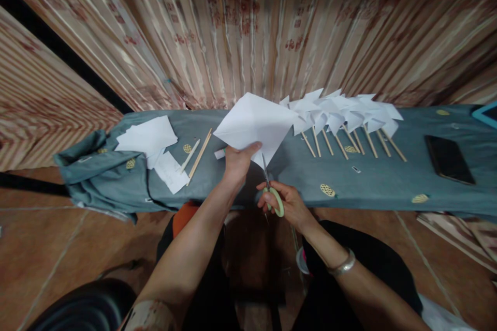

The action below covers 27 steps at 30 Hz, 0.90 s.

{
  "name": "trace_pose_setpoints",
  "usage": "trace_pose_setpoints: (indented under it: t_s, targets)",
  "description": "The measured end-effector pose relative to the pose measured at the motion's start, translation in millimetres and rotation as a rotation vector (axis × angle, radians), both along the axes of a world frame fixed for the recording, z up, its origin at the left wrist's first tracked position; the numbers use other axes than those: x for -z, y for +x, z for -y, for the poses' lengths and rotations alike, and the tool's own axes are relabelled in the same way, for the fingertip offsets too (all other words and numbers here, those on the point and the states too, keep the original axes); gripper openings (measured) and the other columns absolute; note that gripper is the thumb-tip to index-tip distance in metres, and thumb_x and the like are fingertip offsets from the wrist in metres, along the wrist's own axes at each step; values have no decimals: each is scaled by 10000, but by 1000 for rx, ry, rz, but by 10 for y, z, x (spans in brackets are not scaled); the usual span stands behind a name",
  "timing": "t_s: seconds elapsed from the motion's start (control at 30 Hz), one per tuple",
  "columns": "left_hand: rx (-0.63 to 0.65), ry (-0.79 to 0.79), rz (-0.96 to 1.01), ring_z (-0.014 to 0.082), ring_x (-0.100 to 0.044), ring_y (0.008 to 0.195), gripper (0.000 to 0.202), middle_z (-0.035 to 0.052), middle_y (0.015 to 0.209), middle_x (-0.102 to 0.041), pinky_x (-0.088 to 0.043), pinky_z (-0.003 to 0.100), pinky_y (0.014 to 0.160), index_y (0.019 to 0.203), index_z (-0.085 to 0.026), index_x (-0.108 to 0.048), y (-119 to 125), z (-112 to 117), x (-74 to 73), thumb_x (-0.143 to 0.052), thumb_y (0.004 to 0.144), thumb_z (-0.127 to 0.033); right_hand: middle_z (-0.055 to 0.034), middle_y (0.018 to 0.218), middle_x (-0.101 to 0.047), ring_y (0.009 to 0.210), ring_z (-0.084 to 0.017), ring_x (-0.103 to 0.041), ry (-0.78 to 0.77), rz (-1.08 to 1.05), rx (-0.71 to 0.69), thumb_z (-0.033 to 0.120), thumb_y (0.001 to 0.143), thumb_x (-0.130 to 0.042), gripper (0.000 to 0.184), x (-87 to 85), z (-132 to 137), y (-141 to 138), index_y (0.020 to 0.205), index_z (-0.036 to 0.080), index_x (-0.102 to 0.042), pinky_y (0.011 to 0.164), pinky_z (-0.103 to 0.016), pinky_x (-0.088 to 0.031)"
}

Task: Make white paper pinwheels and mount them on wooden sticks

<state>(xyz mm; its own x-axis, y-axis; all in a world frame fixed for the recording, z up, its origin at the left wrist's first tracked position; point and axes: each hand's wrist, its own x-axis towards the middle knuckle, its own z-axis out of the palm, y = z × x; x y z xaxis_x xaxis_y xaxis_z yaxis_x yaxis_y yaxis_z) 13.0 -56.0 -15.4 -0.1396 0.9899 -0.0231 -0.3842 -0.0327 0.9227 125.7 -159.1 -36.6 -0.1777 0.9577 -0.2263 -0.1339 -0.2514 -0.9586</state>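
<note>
My left hand [237,161] grips a white sheet of paper [254,119] near its lower corner, thumb on top. The sheet is held up with a corner toward me and shows faint crease lines. In my right hand [285,199] is a pair of scissors [276,200] with light green handles, fingers through the loops. The scissors' blades point away from me and meet the sheet's near corner; whether they have cut into it is hard to see. A small white cylinder [220,153] lies beside my left hand, partly hidden.
Paper pinwheels [345,111] on wooden sticks lie in a row on the cloth-covered table [373,186]. A dark phone [449,159] is at the right. At the left are white paper sheets [149,134], thin wooden sticks [200,156] and a pale pen-like stick [190,155]. A curtain [248,26] hangs behind.
</note>
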Motion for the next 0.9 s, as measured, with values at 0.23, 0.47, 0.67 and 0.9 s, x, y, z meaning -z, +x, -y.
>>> trace_pose_setpoints:
  t_s: [0.23, 0.47, 0.67, 0.9]
  targets:
    - [1, 16, -7, 216, -673, 763, 438, 37, 782, -735, -515, 349, 801, 955, -135, -704, 4, -7, 17, -799, 536, -220, 6, 617, -672, 498, -107, -579, -1, 2, -17, 540, 675, -752, 443, 12, -16, 5, 904, 180, -634, 483, -230, -439]
    - [1, 3, -6, 203, -662, 722, 422, 42, 777, -734, -512, 332, 751, 935, -130, -710, -3, -16, 26, -796, 533, -222, 10, 591, -661, 479, -103, -566, -2, 1, 3, 535, 674, -749, 431, 41, -13, -14, 891, 181, -635, 472, -228, -431]
    - [-3, 6, -4, 208, -667, 739, 427, 47, 788, -735, -506, 331, 763, 934, -126, -715, -8, -15, 23, -804, 527, -220, 19, 568, -656, 466, -100, -560, -12, 14, 32, 529, 658, -762, 426, 50, -6, -34, 872, 181, -641, 472, -226, -430]
    - [4, -8, 15, 209, -666, 753, 386, 52, 801, -732, -505, 340, 776, 887, -129, -710, -14, -12, 19, -807, 525, -220, 28, 550, -645, 456, -98, -556, -23, 22, 46, 523, 653, -764, 415, 28, -4, -44, 856, 183, -640, 466, -223, -428]
